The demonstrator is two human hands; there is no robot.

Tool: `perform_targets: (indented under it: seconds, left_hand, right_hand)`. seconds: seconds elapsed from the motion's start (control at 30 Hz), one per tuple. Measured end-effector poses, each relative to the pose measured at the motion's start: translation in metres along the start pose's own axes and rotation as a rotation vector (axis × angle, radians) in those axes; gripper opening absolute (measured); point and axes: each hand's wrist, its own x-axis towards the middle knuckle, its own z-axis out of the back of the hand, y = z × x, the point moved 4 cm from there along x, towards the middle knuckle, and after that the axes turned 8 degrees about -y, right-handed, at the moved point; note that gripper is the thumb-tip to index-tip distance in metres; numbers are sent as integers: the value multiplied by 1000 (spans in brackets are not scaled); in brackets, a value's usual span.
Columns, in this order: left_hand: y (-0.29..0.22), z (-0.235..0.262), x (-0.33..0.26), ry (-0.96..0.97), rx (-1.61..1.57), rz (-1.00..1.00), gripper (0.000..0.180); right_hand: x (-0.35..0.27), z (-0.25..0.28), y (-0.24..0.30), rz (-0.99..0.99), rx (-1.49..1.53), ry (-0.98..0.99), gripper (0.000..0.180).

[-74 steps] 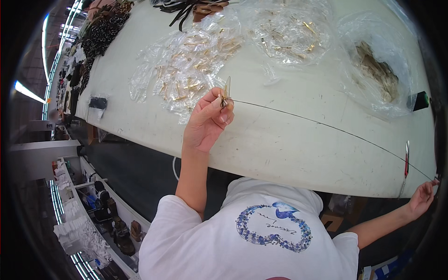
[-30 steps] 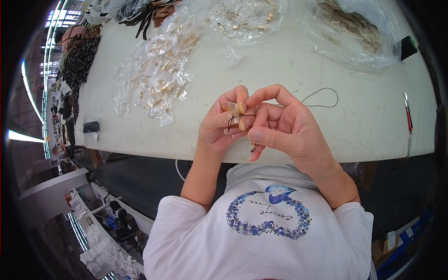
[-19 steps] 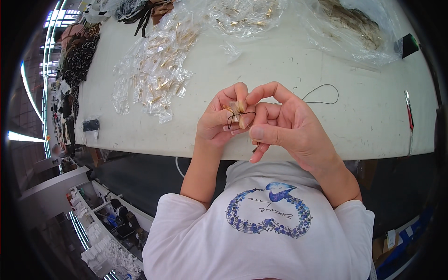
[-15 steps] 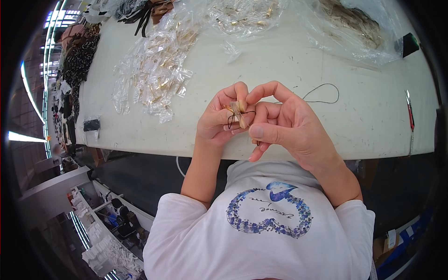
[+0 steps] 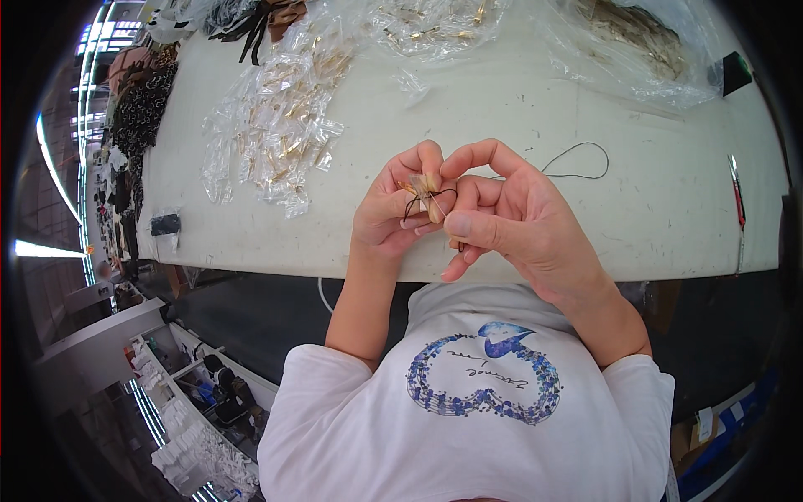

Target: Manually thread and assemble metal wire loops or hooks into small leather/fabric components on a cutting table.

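Above the table's near edge, my left hand (image 5: 391, 207) pinches a small clear plastic packet (image 5: 423, 192) between thumb and fingers. Something gold-coloured shows at the packet's left side. A thin black cord (image 5: 408, 207) curls around the packet. Close by on the right, my right hand (image 5: 535, 222) has its thumb and fingers closed on part of this cord, and its index finger arches over to my left fingertips. The exact grip is partly hidden by the fingers. Behind my right hand, a loop of thin black cord (image 5: 606, 159) lies on the table.
Small clear packets with gold-coloured pieces (image 5: 288, 125) are heaped on the white table (image 5: 468, 109) at left, more at the back (image 5: 435, 33). A large plastic bag (image 5: 640, 50) lies back right. A red-handled pointed tool (image 5: 738, 201) rests at far right; dark items (image 5: 146, 117) pile up far left.
Both hands stay together at the packet. My right thumb has shifted slightly up and left, and the cord around the packet has changed shape a little.
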Motion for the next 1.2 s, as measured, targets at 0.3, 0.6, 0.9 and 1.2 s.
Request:
perform_targets:
  seconds: [0.3, 0.6, 0.9, 1.2]
  left_hand:
    - [3, 5, 1, 6, -1, 0, 28]
    - [-7, -2, -1, -87, 195, 50, 24]
    - [-17, -3, -7, -67, 331, 147, 22]
    - [-14, 8, -6, -87, 30, 67, 18]
  right_hand:
    - [1, 2, -2, 126, -102, -42, 40]
    - [-5, 5, 6, 284, -381, -114, 26]
    - [6, 34, 16, 200, -383, -124, 13]
    - [-1, 69, 45, 215, -66, -176, 10]
